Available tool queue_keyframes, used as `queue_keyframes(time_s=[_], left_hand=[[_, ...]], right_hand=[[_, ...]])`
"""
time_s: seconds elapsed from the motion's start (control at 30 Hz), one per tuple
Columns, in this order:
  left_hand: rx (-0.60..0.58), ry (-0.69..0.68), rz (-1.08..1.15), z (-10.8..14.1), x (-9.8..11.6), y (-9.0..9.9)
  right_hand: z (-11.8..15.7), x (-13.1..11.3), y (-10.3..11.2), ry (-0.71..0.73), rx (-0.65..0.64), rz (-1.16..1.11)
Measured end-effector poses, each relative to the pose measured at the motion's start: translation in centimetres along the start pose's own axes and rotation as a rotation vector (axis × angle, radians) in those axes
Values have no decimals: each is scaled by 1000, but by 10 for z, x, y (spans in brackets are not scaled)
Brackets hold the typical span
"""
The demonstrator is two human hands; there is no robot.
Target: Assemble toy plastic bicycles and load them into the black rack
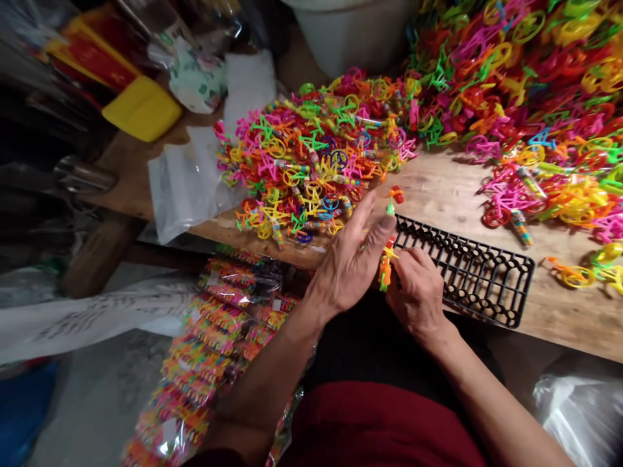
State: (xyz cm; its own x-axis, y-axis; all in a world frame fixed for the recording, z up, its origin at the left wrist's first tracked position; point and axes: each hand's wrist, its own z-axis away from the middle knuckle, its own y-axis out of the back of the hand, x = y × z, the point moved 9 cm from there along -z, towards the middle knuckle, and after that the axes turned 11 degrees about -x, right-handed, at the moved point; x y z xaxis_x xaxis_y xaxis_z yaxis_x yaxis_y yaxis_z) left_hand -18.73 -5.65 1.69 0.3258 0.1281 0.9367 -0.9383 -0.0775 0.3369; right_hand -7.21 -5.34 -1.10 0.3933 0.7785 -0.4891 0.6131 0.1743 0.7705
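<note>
My left hand (353,256) is closed on a small plastic toy (385,269) with green, orange, red and yellow parts, which sticks out above the thumb and below it. Against the toy's lower part, my right hand (417,285) presses its thumb and fingers, pinching it. Just right of my hands lies a black plastic rack (487,272) with rows of round slots, at the bench's front edge. Beyond my left hand is a heap of colourful plastic toys (311,162), some with candy-filled tubes.
A bigger heap of plastic parts (525,71) covers the back right of the wooden bench (438,188). Behind stands a white bucket (350,32). Clear plastic bags (187,181) and a yellow scoop (142,109) are at left. Filled packs (195,350) lie below the bench.
</note>
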Motion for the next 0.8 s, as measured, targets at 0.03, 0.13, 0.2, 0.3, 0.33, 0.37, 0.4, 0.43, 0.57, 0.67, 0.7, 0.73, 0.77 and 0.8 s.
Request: queue_keyframes(time_s=[0.03,0.13,0.2,0.3,0.33,0.37,0.4,0.43,0.57,0.67,0.7,0.73,0.77,0.8], left_hand=[[4,-5,-27,5,3,-1],[42,-21,-192,15,12,-5],[70,-15,-247,17,13,-7],[82,-12,-248,15,12,-8],[79,-17,-251,14,13,-9],[79,-25,-255,14,13,-9],[79,-31,-259,13,14,-8],[79,-36,-263,13,15,-8],[98,-35,-296,14,18,-9],[135,7,-333,13,18,-9],[151,29,-347,12,18,-8],[166,48,-364,11,18,-7],[181,65,-384,10,18,-6],[196,78,-404,10,19,-6]], right_hand=[[2,1,-1,0,13,-25],[7,5,-2,18,57,-145],[9,6,-4,23,65,-193],[7,5,-4,14,56,-170],[6,4,-4,9,49,-149],[5,3,-4,3,42,-126],[4,2,-5,-2,32,-105],[4,1,-5,-4,23,-93],[3,0,-6,2,14,-115],[3,1,-4,2,34,-134],[2,0,-3,2,39,-134],[1,0,-3,0,40,-134],[0,0,-3,-1,40,-135],[-1,-1,-3,-2,36,-136]])
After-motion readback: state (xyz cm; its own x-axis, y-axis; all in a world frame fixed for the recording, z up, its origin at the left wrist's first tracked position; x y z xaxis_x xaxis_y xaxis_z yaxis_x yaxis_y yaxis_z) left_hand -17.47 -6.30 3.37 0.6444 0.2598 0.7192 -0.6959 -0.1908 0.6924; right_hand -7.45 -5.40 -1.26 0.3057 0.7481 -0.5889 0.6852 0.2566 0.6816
